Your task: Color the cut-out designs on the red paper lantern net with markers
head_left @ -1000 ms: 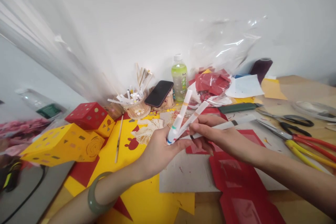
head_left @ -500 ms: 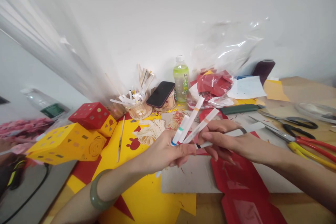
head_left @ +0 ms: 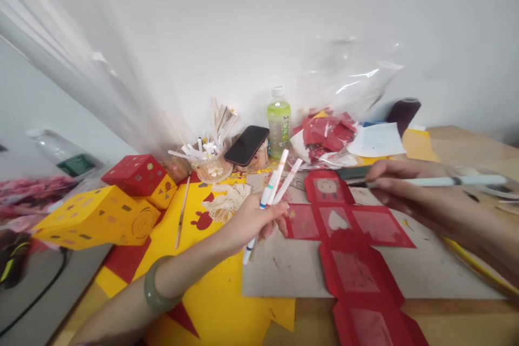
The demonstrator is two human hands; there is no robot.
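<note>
My left hand (head_left: pixel 259 220) is closed around several white markers (head_left: pixel 279 177) with coloured bands, their ends fanning up above the fist and one poking out below. In my right hand (head_left: pixel 409 192) is a white marker (head_left: pixel 482 180) with a dark band, pinched near its left end and lying almost level. Between the hands lies a red paper cut-out (head_left: pixel 315 235), a flat box shape with clear windows. One window shows a white heart (head_left: pixel 337 220), another a drawn animal face (head_left: pixel 325 189). The right hand is above and right of the cut-out.
A yellow paper sheet (head_left: pixel 227 292) and a grey board (head_left: pixel 284 275) cover the table. Yellow (head_left: pixel 93 216) and red (head_left: pixel 132 173) paper boxes stand left. At the back are a marker cup (head_left: pixel 208 167), phone (head_left: pixel 247 145), drink bottle (head_left: pixel 279 124) and bag of red scraps (head_left: pixel 330 135).
My hands have come apart. The right hand has moved right and up with its single marker, while the left stays near its place with the others. More of the red cut-out now shows.
</note>
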